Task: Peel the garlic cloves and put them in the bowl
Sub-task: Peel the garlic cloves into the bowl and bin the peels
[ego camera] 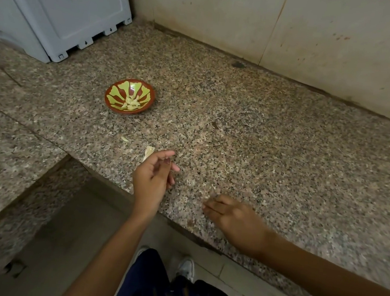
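Bowl of peeled cloves well beyond both relaxed, empty hands, left, right

Speckled granite counter, dull polish; glossy glazed ceramic bowl at 10 o'clock; matt grey plastic appliance at 11.

- The bowl is reddish-brown with a yellow-green petal pattern inside.
- The peeled garlic cloves are pale cream.
- The surface is speckled pink-grey granite.
- The appliance is light grey.
- The wall is beige.
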